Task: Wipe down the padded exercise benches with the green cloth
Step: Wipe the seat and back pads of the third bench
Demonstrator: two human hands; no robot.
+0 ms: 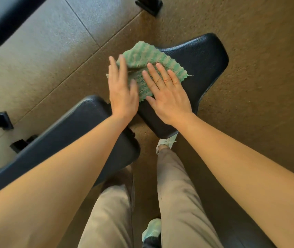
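From my feed, the green cloth [151, 67] lies spread on the near left part of the black padded seat [203, 56], and its left edge reaches past the pad's side. My right hand [169, 99] lies flat on the cloth. Its fingers [161, 73] are straight and slightly fanned, the palm is down, and nothing is gripped. My left hand [123, 95] is at the cloth's left edge, also flat. Its fingers [123, 67] are straight and close together, and they touch the fabric without curling round it. I cannot tell how hard either hand presses. A second black bench pad [74, 133] runs under my left forearm, just beside the seat. Both stand on the speckled brown floor [258, 42].
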